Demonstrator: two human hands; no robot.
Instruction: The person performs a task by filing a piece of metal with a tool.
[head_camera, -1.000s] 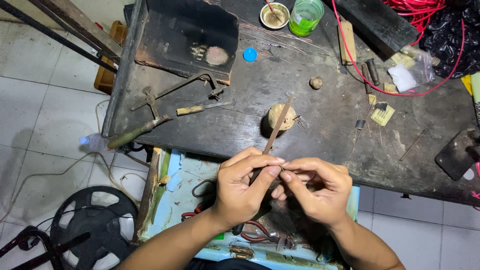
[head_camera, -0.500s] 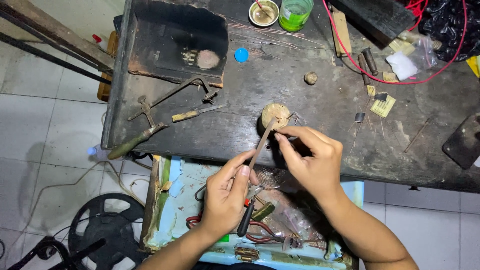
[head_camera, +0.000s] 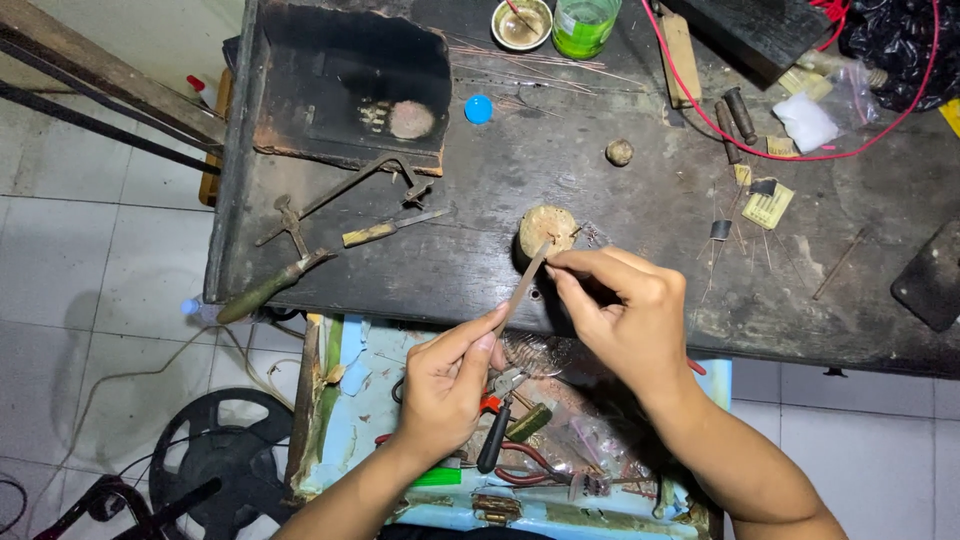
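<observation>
My left hand (head_camera: 450, 385) pinches the lower end of a thin flat metal file (head_camera: 527, 280) that slants up to the right. Its tip reaches a small round wooden block (head_camera: 546, 228) on the dark workbench (head_camera: 620, 290). My right hand (head_camera: 625, 310) is over the bench's near edge, with thumb and forefinger pinched together at the file's upper end. Whether something tiny sits between those fingers is too small to tell.
Below the bench an open light-blue tray (head_camera: 360, 420) holds pliers (head_camera: 495, 430) and loose parts. On the bench lie a soldering tool (head_camera: 275, 285), a dark burnt board (head_camera: 350, 90), a blue cap (head_camera: 478, 109), a green cup (head_camera: 583, 22), a small bowl (head_camera: 521, 22) and a red wire (head_camera: 760, 140).
Both hands moved up from over the tray to the bench edge. The file's tip now rests at the wooden block, and my right hand has slid up to that end.
</observation>
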